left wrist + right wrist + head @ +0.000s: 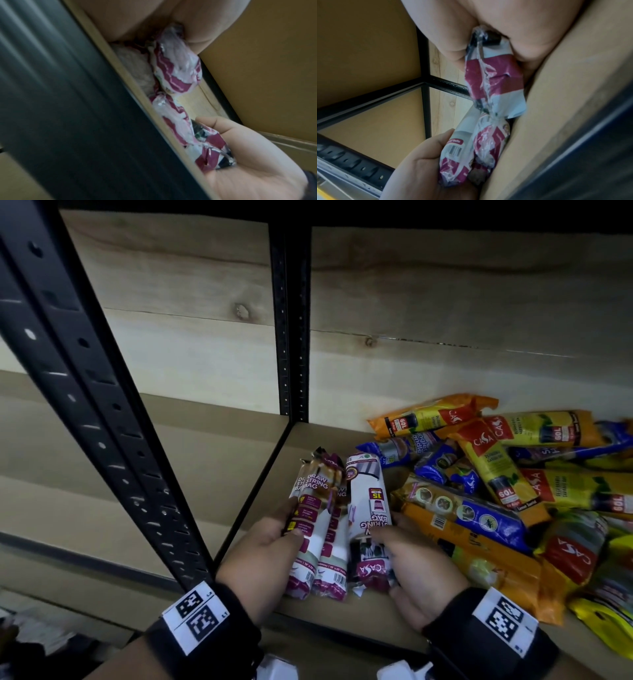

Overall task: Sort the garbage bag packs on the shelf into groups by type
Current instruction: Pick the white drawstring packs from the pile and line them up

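Two white-and-maroon drawstring bag packs (313, 529) lie side by side on the brown shelf board (263, 491), left of the pile. My left hand (274, 539) grips them from the left, thumb on top. A third white-and-maroon pack (368, 518) lies against them on the right, and my right hand (407, 556) grips its near end. The left wrist view shows the crimped pack ends (175, 67) under my palm. In the right wrist view the third pack (494, 78) sits in my right hand, with the left hand (419, 162) around the pair (458, 148).
A loose pile of orange, yellow and blue packs (507, 474) covers the right of the shelf. A black perforated upright (102, 405) slants across the left front, and another post (291, 337) stands at the wooden back wall. Bare board lies left of the held packs.
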